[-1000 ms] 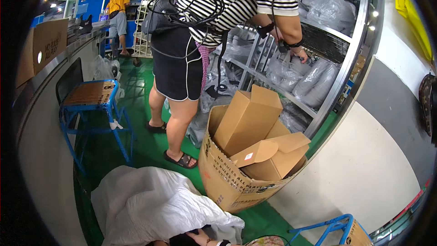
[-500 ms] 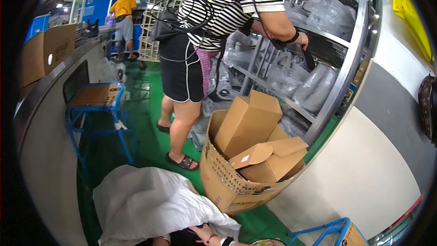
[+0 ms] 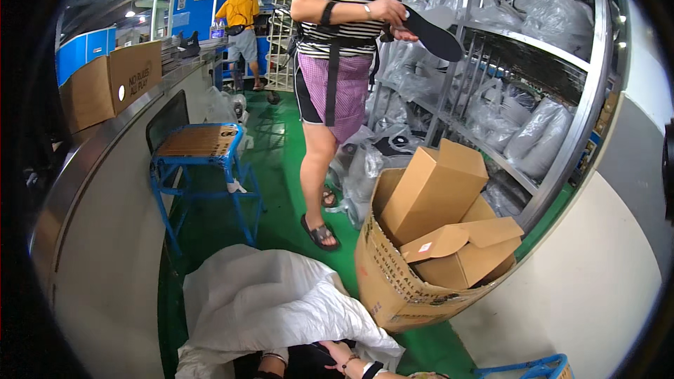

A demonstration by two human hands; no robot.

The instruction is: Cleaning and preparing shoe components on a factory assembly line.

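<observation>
A large white woven sack (image 3: 274, 288) lies slumped at the bottom middle, its mouth facing me. Both my forearms reach to that mouth, where dark black material (image 3: 305, 361) shows. My left hand (image 3: 274, 359) is inside the opening; only the wrist area with a pale band is visible, and the fingers are hidden. At the opening's right side, my right hand (image 3: 339, 356) has its fingers bent against a black piece, whose kind I cannot make out. A beaded bracelet and a dark band circle my right wrist.
A big carton (image 3: 400, 295) holding smaller brown boxes (image 3: 439, 193) stands right of the sack. Beyond, a person in a striped shirt (image 3: 344, 7) holds a black insole (image 3: 435, 35) beside racks of bagged goods (image 3: 540, 133). A blue-framed stool (image 3: 200, 142) stands left.
My view has shifted left, so things sit further right. The person in stripes has turned from the rack and now holds the black insole in front. My hands stay at the sack's mouth.
</observation>
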